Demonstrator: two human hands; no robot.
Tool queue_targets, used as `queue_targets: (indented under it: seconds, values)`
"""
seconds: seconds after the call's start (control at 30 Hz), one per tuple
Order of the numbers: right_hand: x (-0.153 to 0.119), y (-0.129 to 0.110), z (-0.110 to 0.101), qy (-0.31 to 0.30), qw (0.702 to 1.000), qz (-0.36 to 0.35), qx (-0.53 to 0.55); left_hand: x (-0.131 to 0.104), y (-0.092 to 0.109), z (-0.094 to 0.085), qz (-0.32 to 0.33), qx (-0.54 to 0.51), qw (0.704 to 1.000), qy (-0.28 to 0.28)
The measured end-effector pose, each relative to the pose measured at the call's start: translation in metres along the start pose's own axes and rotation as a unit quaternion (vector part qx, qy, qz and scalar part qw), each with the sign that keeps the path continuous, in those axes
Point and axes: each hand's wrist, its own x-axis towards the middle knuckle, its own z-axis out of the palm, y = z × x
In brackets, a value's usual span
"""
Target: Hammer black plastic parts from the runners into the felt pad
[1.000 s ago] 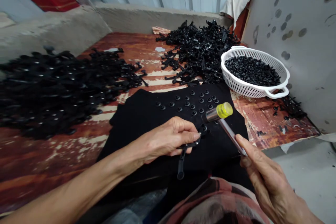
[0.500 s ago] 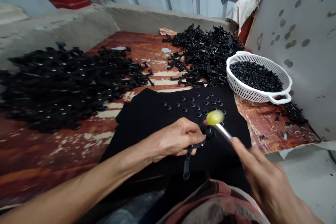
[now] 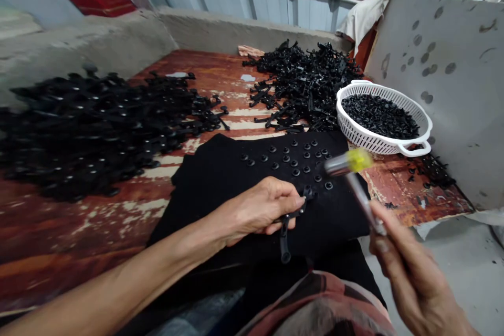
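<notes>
Pinched in my left hand (image 3: 271,205) is a black plastic part (image 3: 285,239), its lower arm hanging below my fingers and its upper end resting over the black cloth (image 3: 220,184). My right hand (image 3: 409,262) grips the handle of a small hammer (image 3: 360,194) with a yellow face, raised to the right of the part and blurred by motion. Several small round black pieces (image 3: 295,163) stand spread on the cloth beyond my left hand.
A large heap of black parts (image 3: 86,131) lies on the left of the red-brown table (image 3: 137,220), another heap (image 3: 307,84) at the back. A white basket (image 3: 370,139) of small black pieces stands right, beside a spotted grey panel (image 3: 452,89).
The hammer has lifted away from the part and swung right, with my right hand moving right. My left hand keeps its hold, the part tilted slightly differently.
</notes>
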Motion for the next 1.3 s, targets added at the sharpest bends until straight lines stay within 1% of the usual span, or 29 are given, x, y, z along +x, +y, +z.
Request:
queue_targets:
  seconds: [0.03, 0.07, 0.1, 0.23, 0.3, 0.37, 0.53, 0.73, 0.87, 1.0, 1.13, 1.3]
  values:
    - [-0.002, -0.001, 0.000, 0.051, 0.997, 0.033, 0.039, -0.001, 0.000, 0.000, 0.006, -0.026, 1.000, 0.005]
    - [-0.005, -0.001, -0.001, 0.089, 0.991, 0.070, 0.077, -0.001, -0.001, 0.002, 0.012, -0.055, 0.998, 0.011]
    - [-0.008, -0.001, -0.002, 0.112, 0.981, 0.107, 0.114, -0.001, 0.000, 0.004, 0.017, -0.082, 0.996, 0.020]
    - [-0.019, 0.001, -0.002, 0.126, 0.941, 0.214, 0.229, 0.002, 0.003, 0.020, 0.015, -0.160, 0.985, 0.055]
    - [-0.022, 0.001, 0.001, 0.141, 0.919, 0.261, 0.261, 0.004, 0.005, 0.028, 0.006, -0.189, 0.980, 0.068]
    - [-0.025, 0.002, 0.003, 0.151, 0.904, 0.288, 0.278, 0.005, 0.006, 0.035, -0.001, -0.209, 0.975, 0.075]
    - [-0.031, 0.012, 0.006, 0.145, 0.904, 0.292, 0.277, 0.007, 0.006, 0.042, -0.005, -0.223, 0.972, 0.078]
    - [-0.038, 0.031, 0.007, 0.108, 0.906, 0.276, 0.302, 0.009, 0.011, 0.046, -0.020, -0.223, 0.970, 0.089]
    - [-0.037, 0.032, 0.009, 0.096, 0.903, 0.277, 0.315, 0.010, 0.014, 0.047, -0.033, -0.215, 0.971, 0.098]
    - [-0.037, 0.031, 0.009, 0.095, 0.896, 0.299, 0.315, 0.010, 0.013, 0.048, -0.042, -0.210, 0.971, 0.110]
    - [-0.038, 0.034, 0.009, 0.083, 0.901, 0.287, 0.314, 0.010, 0.011, 0.048, -0.035, -0.205, 0.972, 0.107]
    - [-0.038, 0.036, 0.009, 0.073, 0.907, 0.280, 0.307, 0.011, 0.012, 0.049, -0.047, -0.212, 0.970, 0.111]
